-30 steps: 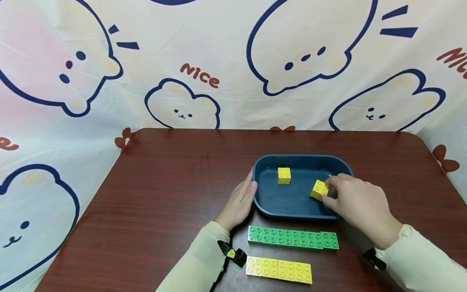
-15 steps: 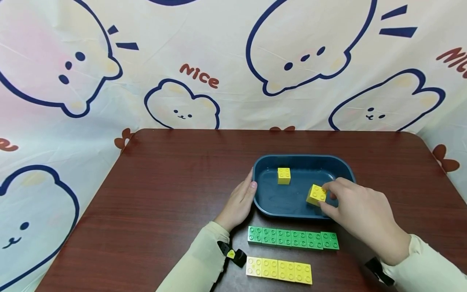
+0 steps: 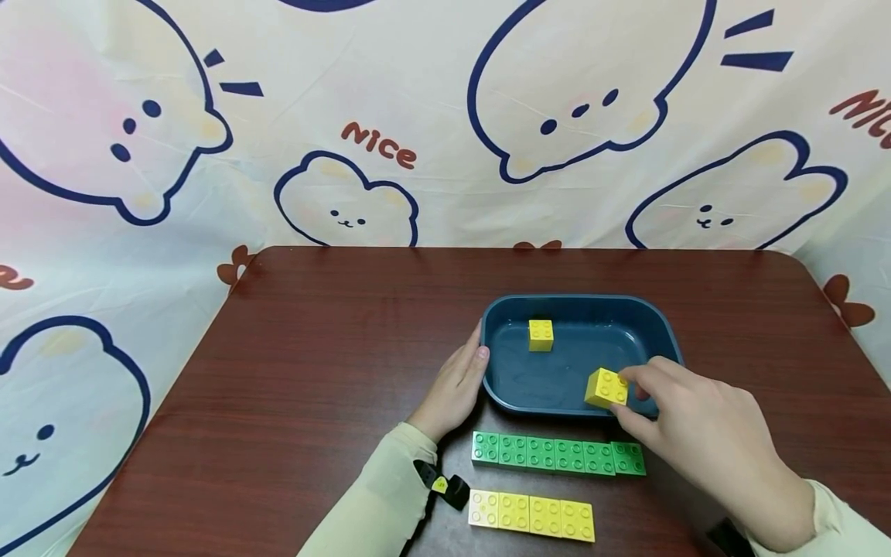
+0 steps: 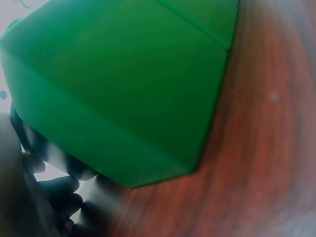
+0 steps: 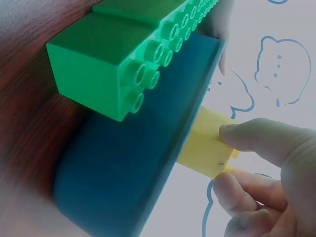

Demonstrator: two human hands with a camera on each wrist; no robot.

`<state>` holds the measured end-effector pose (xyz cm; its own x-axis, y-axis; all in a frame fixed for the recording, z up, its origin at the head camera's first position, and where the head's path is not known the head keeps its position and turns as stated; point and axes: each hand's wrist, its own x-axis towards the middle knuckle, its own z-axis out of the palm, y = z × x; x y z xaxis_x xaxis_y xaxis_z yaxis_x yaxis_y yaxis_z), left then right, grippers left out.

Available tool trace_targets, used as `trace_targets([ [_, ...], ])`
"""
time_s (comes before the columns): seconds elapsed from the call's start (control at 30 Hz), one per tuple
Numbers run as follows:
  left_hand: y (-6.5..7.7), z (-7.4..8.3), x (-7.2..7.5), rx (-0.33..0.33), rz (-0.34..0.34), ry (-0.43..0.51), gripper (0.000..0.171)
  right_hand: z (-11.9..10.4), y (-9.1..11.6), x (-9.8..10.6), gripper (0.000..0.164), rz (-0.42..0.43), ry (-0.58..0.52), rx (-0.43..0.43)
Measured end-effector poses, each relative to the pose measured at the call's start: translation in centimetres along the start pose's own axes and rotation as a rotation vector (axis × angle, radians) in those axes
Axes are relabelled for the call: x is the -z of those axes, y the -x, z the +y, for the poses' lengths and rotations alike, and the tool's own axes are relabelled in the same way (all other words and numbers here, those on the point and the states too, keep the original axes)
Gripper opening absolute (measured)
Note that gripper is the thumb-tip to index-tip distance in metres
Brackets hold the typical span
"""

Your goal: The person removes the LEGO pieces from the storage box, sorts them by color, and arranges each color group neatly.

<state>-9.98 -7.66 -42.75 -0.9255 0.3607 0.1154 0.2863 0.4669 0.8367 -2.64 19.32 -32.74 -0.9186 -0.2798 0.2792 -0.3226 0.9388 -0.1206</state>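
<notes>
My right hand [image 3: 703, 433] pinches a yellow toy building block [image 3: 605, 388] between thumb and fingers, over the front right part of a dark blue tray [image 3: 536, 387]. In the right wrist view this block [image 5: 205, 145] shows above the tray rim, tilted. A second yellow block [image 3: 541, 336] lies inside the tray, toward the back left. Against the tray's left side rests my left hand [image 3: 451, 387], its fingers extended along the wall. The left wrist view is mostly filled by a green block [image 4: 123, 94], with dark fingers at the lower left.
In front of the tray a row of green blocks [image 3: 557, 454] lies on the brown table [image 3: 334, 371]. Nearer still is a shorter row of yellow blocks [image 3: 531, 515], close to the left wrist's strap. A patterned cloth [image 3: 431, 93] hangs behind the table.
My right hand has drawn back toward the front of the tray, with the pinched yellow block moving along and turning slightly. My left hand and the block rows keep their places.
</notes>
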Motion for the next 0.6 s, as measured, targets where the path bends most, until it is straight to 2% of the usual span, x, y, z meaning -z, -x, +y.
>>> trace_targets([
  [0.37,-0.1,0.0,0.0,-0.026,-0.002,0.033,0.051,-0.4,0.9,1.1,0.038,0.034,0.005,0.022],
  [0.6,-0.1,0.0,0.0,-0.013,-0.001,0.031,0.051,-0.8,1.8,1.3,0.037,0.019,0.005,0.041],
])
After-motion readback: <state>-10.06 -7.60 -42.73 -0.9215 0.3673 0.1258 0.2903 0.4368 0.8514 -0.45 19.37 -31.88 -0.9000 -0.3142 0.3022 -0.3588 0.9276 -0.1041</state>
